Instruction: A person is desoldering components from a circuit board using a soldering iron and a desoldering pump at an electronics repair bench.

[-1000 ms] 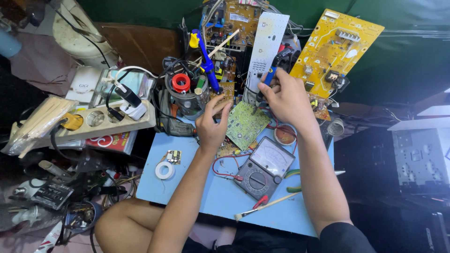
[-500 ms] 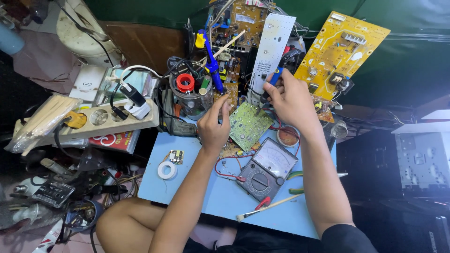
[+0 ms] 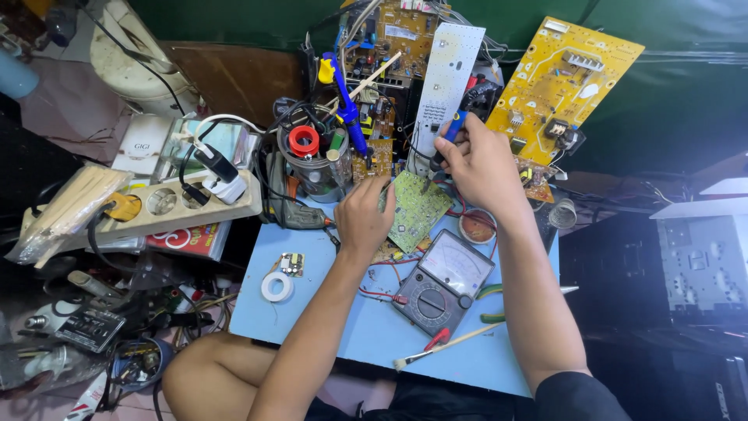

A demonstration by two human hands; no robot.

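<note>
Both hands sit lower than before. Left hand [image 3: 365, 214] pinches one green rectangular circuit board [image 3: 415, 209], long axis running toward the upper right, on the blue table [image 3: 366, 331]. Right hand [image 3: 479, 160] grips one blue-handled soldering tool [image 3: 448, 134], tip pointing down at it

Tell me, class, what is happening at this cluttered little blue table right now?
A person sits at a blue table crowded with electronics. The left hand steadies a small green circuit board, tilted up off the table. The right hand grips a blue-handled tool, its tip pointing down at that board. An analog multimeter lies just in front of the board, a roll of white tape sits to the left, and a large yellow circuit board leans behind.
</note>
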